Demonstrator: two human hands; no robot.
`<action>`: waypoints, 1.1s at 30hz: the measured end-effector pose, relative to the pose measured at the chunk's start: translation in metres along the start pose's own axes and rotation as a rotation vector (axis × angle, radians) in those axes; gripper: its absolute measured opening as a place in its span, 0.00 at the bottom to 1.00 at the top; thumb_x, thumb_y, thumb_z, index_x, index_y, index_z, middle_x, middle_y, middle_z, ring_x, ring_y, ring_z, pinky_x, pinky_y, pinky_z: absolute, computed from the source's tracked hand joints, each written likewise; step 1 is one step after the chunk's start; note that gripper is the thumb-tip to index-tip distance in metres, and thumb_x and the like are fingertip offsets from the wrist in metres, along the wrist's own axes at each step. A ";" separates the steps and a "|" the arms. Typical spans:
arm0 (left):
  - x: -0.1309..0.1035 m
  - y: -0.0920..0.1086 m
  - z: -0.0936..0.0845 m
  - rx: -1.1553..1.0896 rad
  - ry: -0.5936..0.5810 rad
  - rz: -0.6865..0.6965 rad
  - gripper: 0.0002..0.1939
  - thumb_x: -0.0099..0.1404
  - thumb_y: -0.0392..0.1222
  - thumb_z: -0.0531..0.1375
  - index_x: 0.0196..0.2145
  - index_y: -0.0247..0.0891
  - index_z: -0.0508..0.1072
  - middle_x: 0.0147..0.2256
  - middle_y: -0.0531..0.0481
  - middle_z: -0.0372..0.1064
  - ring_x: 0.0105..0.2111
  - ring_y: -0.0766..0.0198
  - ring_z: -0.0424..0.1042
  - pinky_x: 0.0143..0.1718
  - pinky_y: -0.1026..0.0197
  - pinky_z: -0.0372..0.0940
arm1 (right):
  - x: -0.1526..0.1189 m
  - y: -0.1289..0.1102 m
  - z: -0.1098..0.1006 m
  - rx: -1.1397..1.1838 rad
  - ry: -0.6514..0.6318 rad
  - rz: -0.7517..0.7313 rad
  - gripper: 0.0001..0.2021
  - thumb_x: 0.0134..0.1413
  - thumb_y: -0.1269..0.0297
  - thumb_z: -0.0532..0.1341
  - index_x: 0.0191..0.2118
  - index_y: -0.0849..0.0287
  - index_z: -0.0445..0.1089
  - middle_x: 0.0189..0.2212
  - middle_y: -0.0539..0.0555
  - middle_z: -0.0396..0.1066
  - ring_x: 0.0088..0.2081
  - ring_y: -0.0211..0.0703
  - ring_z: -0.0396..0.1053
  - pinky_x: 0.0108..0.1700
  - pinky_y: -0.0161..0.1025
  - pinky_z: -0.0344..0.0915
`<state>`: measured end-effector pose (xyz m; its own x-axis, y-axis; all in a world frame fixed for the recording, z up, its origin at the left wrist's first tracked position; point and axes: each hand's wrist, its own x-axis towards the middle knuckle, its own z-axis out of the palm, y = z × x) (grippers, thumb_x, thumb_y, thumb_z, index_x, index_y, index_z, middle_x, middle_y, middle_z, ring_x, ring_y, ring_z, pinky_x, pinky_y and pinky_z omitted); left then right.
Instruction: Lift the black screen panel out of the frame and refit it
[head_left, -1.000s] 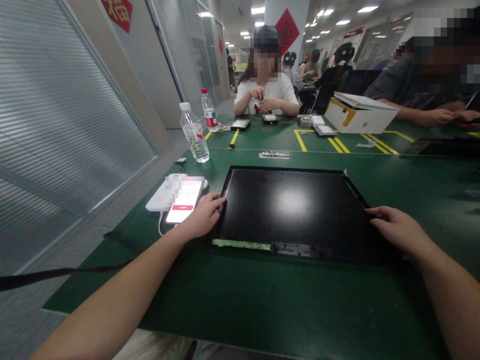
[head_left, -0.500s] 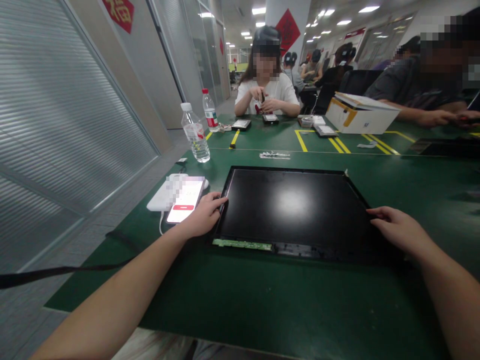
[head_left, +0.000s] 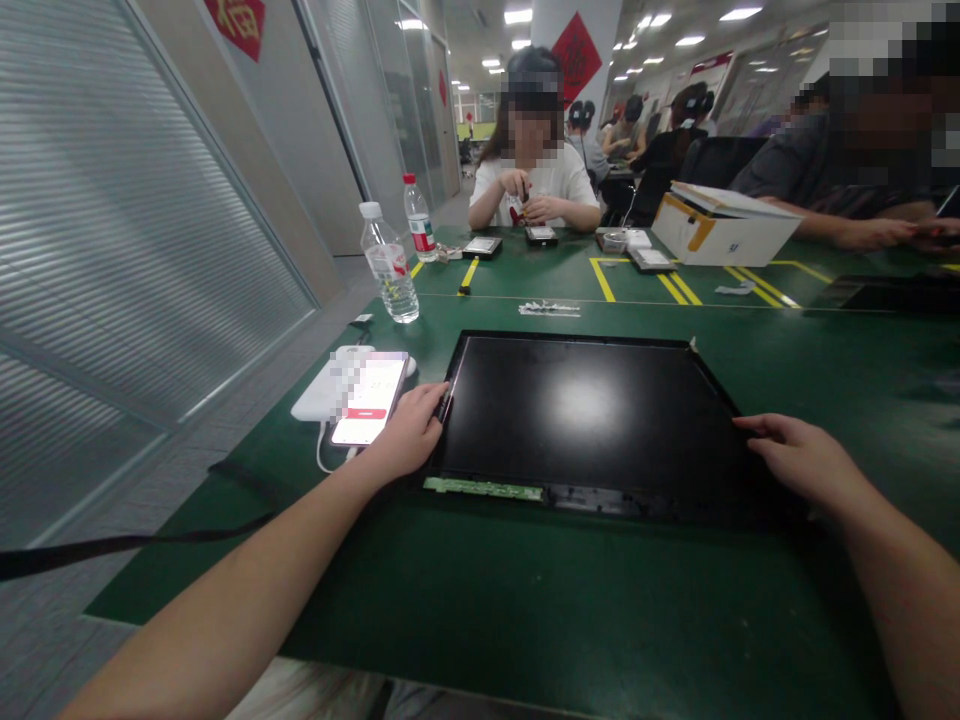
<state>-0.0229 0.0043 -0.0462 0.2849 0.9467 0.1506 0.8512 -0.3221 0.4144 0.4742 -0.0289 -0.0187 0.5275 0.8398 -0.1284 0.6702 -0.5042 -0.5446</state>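
A black LCD panel point(head_left: 577, 410) lies flat on the green table, its dark screen facing up with a bright reflection in the middle. Along its near edge, at the left, runs a narrow green circuit board point(head_left: 484, 489). My left hand point(head_left: 411, 428) grips the panel's left edge, with the fingertips at the frame and partly hidden. On the opposite side, my right hand point(head_left: 799, 455) pinches the right edge between thumb and fingers. A small light tab point(head_left: 693, 345) sticks up at the far right corner.
Left of the panel, a lit phone point(head_left: 369, 400) leans over a white device point(head_left: 319, 388) with a cable. Two water bottles point(head_left: 390, 265) stand behind. Torn strips point(head_left: 550, 310) lie beyond the panel. Across the table, a person point(head_left: 534, 190) handles hard drives near a white box point(head_left: 724, 225).
The fingers of my left hand have drawn back slightly from the screen to the panel's left edge. My right hand and the panel stay nearly in place.
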 end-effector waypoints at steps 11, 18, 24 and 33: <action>-0.001 0.005 -0.001 0.008 -0.028 -0.031 0.33 0.69 0.33 0.51 0.70 0.25 0.64 0.67 0.30 0.64 0.68 0.43 0.63 0.71 0.40 0.58 | -0.006 -0.004 0.002 0.082 -0.005 0.069 0.15 0.49 0.73 0.58 0.41 0.57 0.78 0.33 0.54 0.78 0.35 0.48 0.73 0.40 0.41 0.65; -0.001 0.002 0.002 -0.013 0.012 -0.006 0.33 0.67 0.33 0.52 0.69 0.29 0.66 0.66 0.31 0.66 0.67 0.41 0.65 0.70 0.35 0.59 | -0.007 -0.008 -0.001 0.021 -0.033 0.042 0.13 0.52 0.73 0.57 0.39 0.57 0.77 0.32 0.55 0.77 0.34 0.49 0.73 0.38 0.41 0.64; 0.000 -0.003 0.004 0.028 0.048 -0.013 0.32 0.67 0.36 0.54 0.68 0.33 0.67 0.64 0.33 0.68 0.66 0.39 0.65 0.68 0.34 0.59 | 0.001 0.002 0.001 -0.013 0.028 -0.031 0.12 0.47 0.70 0.59 0.36 0.55 0.78 0.31 0.55 0.77 0.34 0.52 0.74 0.37 0.44 0.66; 0.001 0.001 0.003 0.058 0.020 -0.036 0.32 0.69 0.36 0.51 0.68 0.26 0.66 0.65 0.29 0.65 0.66 0.39 0.64 0.69 0.37 0.58 | -0.003 -0.004 -0.001 -0.040 -0.004 -0.003 0.12 0.47 0.69 0.58 0.37 0.56 0.77 0.32 0.57 0.76 0.35 0.52 0.74 0.38 0.44 0.66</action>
<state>-0.0207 0.0049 -0.0481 0.2451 0.9571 0.1547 0.8849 -0.2861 0.3676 0.4706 -0.0301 -0.0151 0.5235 0.8420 -0.1303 0.6919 -0.5094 -0.5116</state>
